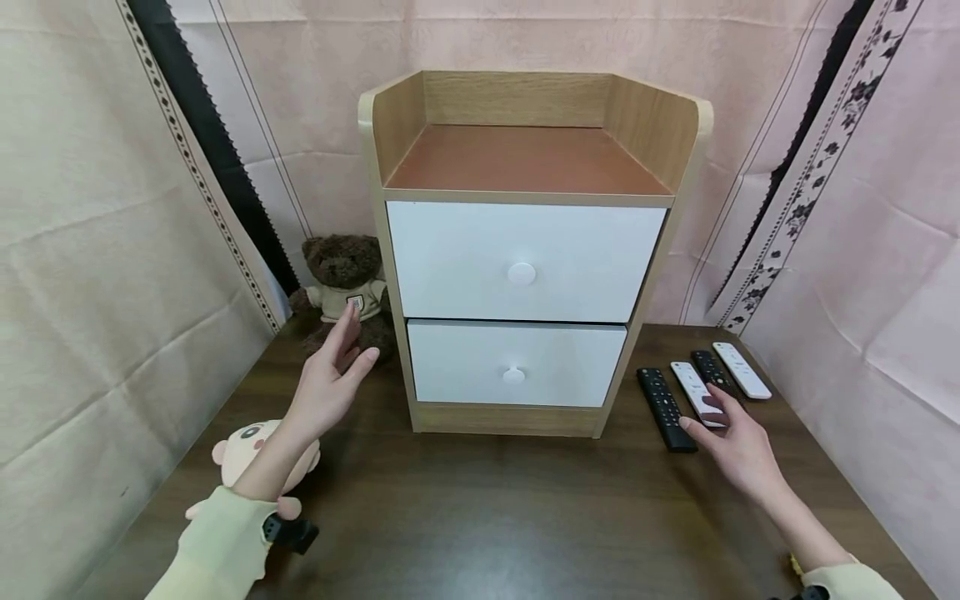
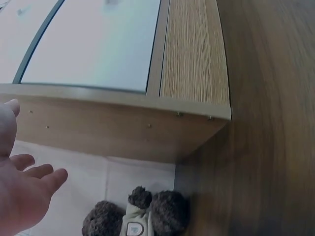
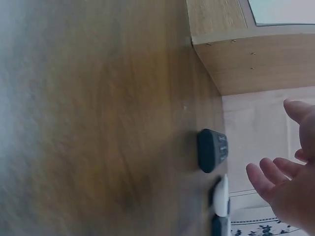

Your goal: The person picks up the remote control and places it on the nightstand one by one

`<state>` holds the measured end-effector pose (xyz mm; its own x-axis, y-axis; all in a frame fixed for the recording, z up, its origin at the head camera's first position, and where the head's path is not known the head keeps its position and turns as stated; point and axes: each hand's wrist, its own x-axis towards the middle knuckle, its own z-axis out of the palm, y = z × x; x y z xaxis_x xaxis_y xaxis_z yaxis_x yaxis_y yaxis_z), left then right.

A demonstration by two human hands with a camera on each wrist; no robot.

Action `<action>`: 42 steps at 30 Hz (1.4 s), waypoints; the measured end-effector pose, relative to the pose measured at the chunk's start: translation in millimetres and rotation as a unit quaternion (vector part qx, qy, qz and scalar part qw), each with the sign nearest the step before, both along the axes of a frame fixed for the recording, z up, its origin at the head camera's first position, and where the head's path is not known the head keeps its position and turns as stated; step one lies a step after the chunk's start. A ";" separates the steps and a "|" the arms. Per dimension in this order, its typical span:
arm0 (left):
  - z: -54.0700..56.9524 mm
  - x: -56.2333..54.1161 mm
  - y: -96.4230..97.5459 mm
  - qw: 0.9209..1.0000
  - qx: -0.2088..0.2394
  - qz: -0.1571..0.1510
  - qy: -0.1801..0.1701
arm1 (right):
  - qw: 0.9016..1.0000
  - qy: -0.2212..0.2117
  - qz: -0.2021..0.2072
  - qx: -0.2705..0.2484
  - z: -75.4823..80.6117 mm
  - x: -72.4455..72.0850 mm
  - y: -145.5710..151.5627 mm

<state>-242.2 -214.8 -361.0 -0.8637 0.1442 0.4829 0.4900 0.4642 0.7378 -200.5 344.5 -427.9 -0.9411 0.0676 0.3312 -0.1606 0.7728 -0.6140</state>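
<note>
Lying flat, slim remotes [image 1: 665, 410] (two black, two white)

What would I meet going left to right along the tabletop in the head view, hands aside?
Pink-eared plush toy → brown teddy bear → two-drawer cabinet → nearer black remote → nearer white remote → farther black remote → farther white remote.

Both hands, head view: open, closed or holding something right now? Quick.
Left hand: open, holding nothing; overlaps the teddy bear in the head view.
Right hand: open, holding nothing, fingers over the remotes.
</note>
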 end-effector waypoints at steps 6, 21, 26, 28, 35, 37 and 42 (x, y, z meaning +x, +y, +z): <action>-3.6 -6.9 16.8 0.999 0.036 -0.011 0.018 | 0.999 -0.031 -0.025 -0.018 -11.2 0.8 -2.7; -10.9 -21.1 39.7 0.995 0.098 -0.036 0.001 | 0.998 -0.043 -0.053 -0.003 -24.1 -8.7 -10.3; -12.8 -21.0 42.3 0.995 0.100 -0.024 0.000 | 0.998 -0.044 -0.054 -0.002 -26.5 -11.0 -10.7; -13.0 -20.4 43.4 0.995 0.095 -0.017 0.004 | 0.998 -0.042 -0.052 0.003 -27.4 -12.1 -10.4; -15.4 -20.7 44.9 0.996 0.089 -0.012 0.023 | 0.998 -0.037 -0.059 0.009 -29.6 -10.8 -7.1; -16.5 -21.2 44.8 0.995 0.091 -0.015 0.027 | 0.997 -0.041 -0.063 0.010 -30.2 -10.4 -5.5; -17.2 -23.0 44.7 0.995 0.094 -0.019 0.032 | 0.996 -0.058 -0.059 0.015 -32.1 -12.6 -2.7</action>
<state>-265.3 -170.2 -378.2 -0.8264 0.0779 0.5577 0.5528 0.3009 0.7771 -213.2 341.8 -460.0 -0.9595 0.1715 0.2236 0.0032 0.8002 -0.5997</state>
